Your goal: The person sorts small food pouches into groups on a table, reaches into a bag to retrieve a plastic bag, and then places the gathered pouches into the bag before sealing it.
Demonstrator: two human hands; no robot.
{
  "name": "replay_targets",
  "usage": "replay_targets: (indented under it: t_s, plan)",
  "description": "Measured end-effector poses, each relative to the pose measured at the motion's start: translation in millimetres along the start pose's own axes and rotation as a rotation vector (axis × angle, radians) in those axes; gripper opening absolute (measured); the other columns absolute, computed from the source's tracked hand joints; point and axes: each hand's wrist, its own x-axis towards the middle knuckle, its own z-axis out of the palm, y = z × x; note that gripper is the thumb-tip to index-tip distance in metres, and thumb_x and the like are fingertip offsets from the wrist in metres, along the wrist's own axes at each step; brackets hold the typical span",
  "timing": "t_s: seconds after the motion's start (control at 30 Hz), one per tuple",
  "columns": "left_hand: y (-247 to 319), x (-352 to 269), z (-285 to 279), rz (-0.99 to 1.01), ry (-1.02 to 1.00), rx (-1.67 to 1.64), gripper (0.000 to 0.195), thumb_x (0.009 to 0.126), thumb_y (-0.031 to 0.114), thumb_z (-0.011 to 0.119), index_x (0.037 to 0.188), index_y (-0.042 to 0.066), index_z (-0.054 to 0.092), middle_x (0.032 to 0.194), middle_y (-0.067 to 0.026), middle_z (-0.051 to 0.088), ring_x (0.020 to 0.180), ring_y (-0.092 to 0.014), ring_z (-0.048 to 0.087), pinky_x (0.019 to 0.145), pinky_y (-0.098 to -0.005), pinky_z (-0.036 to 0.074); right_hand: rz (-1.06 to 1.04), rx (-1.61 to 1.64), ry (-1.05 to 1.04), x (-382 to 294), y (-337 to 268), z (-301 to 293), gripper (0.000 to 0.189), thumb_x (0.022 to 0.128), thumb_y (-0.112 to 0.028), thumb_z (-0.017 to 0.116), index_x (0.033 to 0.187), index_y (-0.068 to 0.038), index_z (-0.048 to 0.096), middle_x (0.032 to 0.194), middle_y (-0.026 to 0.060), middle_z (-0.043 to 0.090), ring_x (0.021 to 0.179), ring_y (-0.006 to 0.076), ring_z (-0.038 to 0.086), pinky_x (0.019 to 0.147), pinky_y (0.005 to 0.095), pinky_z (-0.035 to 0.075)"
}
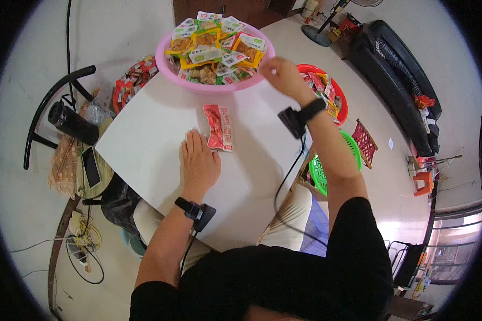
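My left hand (200, 162) lies flat, palm down, on the white tabletop (152, 160), holding nothing. Just beyond its fingertips and to the right is a red and white plastic food packet (219, 128), lying flat. My right hand (280, 76) is raised by the right rim of a pink plastic basin (215, 89); its fingers are curled, and whether they hold anything cannot be told. The basin stands at the table's far corner, heaped with yellow, green and white snack packets (209, 44). Both wrists wear black strapped devices with cables.
Right of the table are a red basin of packets (341, 96) and a green plastic basket (355, 148). Red packets (134, 80) are heaped at the far left. A black bottle (73, 122) and a phone (91, 166) are on a stool to the left.
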Motion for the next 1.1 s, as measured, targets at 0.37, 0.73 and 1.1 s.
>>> replay_targets:
  t_s: [0.37, 0.73, 1.1]
  plan:
    - [1, 4, -9, -0.029, -0.106, -0.056, 0.057, 0.079, 0.017, 0.056, 0.125, -0.014, 0.041, 0.137, -0.0290, 0.036, 0.130, -0.040, 0.031, 0.108, -0.0487, 0.022, 0.343, -0.311, -0.212, 115, 103, 54, 0.039, 0.083, -0.028, 0.052, 0.112, -0.004, 0.060, 0.107, 0.0222, 0.063, 0.100, 0.0381, 0.059, 0.087, 0.0444, 0.046]
    - [1, 4, -8, -0.042, -0.115, -0.055, 0.060, 0.079, 0.022, 0.055, 0.126, -0.013, 0.042, 0.138, -0.0295, 0.033, 0.131, -0.041, 0.029, 0.109, -0.0501, 0.020, 0.246, -0.139, -0.043, 124, 112, 56, 0.028, 0.084, -0.024, 0.049, 0.101, -0.009, 0.066, 0.098, 0.0203, 0.064, 0.094, 0.0370, 0.060, 0.083, 0.0433, 0.049]
    - [5, 5, -12, -0.011, -0.116, -0.059, 0.059, 0.079, 0.020, 0.055, 0.126, -0.012, 0.042, 0.137, -0.0291, 0.035, 0.130, -0.041, 0.030, 0.108, -0.0500, 0.022, 0.530, 0.015, -0.072, 125, 145, 48, 0.024, 0.084, -0.027, 0.059, 0.100, -0.010, 0.066, 0.090, 0.0108, 0.069, 0.082, 0.0309, 0.066, 0.072, 0.0402, 0.051]
